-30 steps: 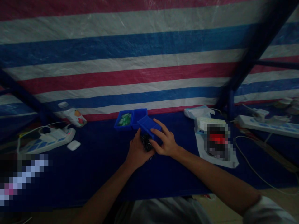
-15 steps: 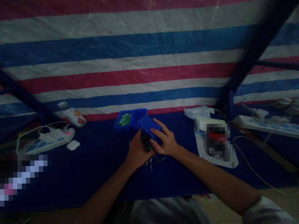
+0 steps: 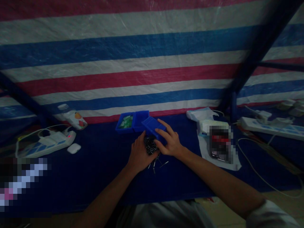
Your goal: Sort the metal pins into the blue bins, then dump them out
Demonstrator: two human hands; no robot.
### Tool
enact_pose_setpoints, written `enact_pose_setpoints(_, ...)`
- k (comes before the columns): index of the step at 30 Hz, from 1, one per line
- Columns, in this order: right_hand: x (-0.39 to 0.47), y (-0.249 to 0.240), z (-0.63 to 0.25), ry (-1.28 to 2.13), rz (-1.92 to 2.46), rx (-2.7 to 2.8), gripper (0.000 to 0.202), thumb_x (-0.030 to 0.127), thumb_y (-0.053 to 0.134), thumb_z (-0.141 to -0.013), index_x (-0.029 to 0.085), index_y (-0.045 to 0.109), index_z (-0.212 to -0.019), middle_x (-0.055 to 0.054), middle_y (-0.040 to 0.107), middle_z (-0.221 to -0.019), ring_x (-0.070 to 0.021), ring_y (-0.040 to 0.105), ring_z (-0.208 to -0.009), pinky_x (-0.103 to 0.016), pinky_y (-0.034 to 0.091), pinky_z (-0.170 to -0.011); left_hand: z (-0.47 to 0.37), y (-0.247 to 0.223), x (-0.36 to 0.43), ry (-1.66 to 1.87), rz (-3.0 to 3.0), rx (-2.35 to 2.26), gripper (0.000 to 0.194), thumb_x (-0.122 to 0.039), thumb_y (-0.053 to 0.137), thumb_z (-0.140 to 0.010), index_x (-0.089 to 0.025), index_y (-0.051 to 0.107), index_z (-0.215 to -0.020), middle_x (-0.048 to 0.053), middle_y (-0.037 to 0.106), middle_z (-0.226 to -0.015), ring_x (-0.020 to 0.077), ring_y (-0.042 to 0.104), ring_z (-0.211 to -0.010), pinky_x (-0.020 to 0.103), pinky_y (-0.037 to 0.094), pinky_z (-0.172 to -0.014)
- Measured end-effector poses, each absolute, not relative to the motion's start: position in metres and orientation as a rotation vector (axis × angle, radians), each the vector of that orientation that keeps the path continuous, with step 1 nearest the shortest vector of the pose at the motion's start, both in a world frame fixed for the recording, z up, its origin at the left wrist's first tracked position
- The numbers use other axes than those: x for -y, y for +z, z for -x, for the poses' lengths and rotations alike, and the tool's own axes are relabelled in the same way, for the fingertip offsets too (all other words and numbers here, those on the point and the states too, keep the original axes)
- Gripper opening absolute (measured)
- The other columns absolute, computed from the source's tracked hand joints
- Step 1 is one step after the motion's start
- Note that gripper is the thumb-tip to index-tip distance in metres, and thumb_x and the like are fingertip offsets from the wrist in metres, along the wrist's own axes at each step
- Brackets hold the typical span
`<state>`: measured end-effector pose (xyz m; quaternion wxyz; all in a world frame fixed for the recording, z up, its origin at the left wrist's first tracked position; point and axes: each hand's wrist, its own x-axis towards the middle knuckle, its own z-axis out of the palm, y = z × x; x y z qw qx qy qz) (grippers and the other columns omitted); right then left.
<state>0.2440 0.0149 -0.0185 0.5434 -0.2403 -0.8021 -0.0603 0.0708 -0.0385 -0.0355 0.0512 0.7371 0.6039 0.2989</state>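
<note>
Tilted over the dark blue table, a blue plastic box [image 3: 151, 126] is gripped by my right hand [image 3: 169, 141], fingers spread along its side. Below its lower edge lies a pile of small dark, shiny metal pieces [image 3: 150, 146]. My left hand [image 3: 140, 153] curves round the left and near side of that pile, thumb and fingers cupped against it. A few thin pieces [image 3: 155, 162] lie on the table just in front of the hands. The inside of the tilted box is hidden.
Behind the hands stand a blue bin of green pieces [image 3: 125, 122] and another blue bin [image 3: 140, 120]. A power strip [image 3: 49, 142], white case [image 3: 74, 148] and bottle [image 3: 77, 119] are at left. Tissue pack [image 3: 211, 126], blurred item [image 3: 220, 144] and cable [image 3: 251, 171] are at right.
The tilted blue box and my right hand have shifted slightly right, and more of the dark metal pieces shows beneath it. My left hand has barely moved.
</note>
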Motion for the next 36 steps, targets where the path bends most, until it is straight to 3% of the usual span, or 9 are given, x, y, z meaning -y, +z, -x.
enact_pose_setpoints(12, -0.019, -0.019, -0.247, -0.144, 0.589, 1.872, 0.056, 0.028, 0.062, -0.082, 0.03, 0.045, -0.135, -0.011, 0.042, -0.149, -0.0248, 0.066, -0.104, -0.033, 0.059, -0.06, -0.068, -0.04, 0.038, 0.878, -2.268, -1.854, 0.088, -0.053, 0.063, -0.081, -0.018, 0.017, -0.147, 0.019, 0.045, -0.141, 0.035, 0.045, -0.129, 0.053, 0.041, -0.1)
enact_pose_setpoints(21, -0.025, -0.022, -0.248, -0.066, 0.565, 1.857, 0.063, 0.024, 0.065, -0.08, 0.031, 0.042, -0.138, -0.007, 0.038, -0.152, -0.0283, 0.058, -0.119, -0.041, 0.062, -0.079, -0.07, -0.034, 0.04, 0.797, -2.294, -1.901, 0.081, -0.052, 0.059, -0.083, -0.018, 0.022, -0.146, 0.017, 0.044, -0.144, 0.0323, 0.045, -0.13, 0.051, 0.041, -0.1)
enact_pose_setpoints(29, -0.03, -0.014, -0.256, -0.095, 0.547, 1.877, 0.061, 0.026, 0.062, -0.082, 0.032, 0.04, -0.139, -0.008, 0.039, -0.151, -0.0302, 0.055, -0.124, -0.046, 0.061, -0.082, -0.072, -0.024, 0.042, 0.652, -2.34, -1.938, 0.062, -0.053, 0.056, -0.086, -0.023, 0.042, -0.138, 0.012, 0.046, -0.143, 0.0309, 0.047, -0.127, 0.049, 0.041, -0.099)
enact_pose_setpoints(36, -0.039, -0.014, -0.266, -0.092, 0.596, 1.893, 0.057, 0.028, 0.06, -0.085, 0.033, 0.039, -0.138, -0.009, 0.041, -0.149, -0.0315, 0.055, -0.124, -0.049, 0.059, -0.085, -0.07, -0.025, 0.043, 0.616, -2.376, -1.918, 0.057, -0.055, 0.054, -0.087, -0.028, 0.047, -0.137, 0.01, 0.044, -0.144, 0.0317, 0.045, -0.128, 0.051, 0.04, -0.101)
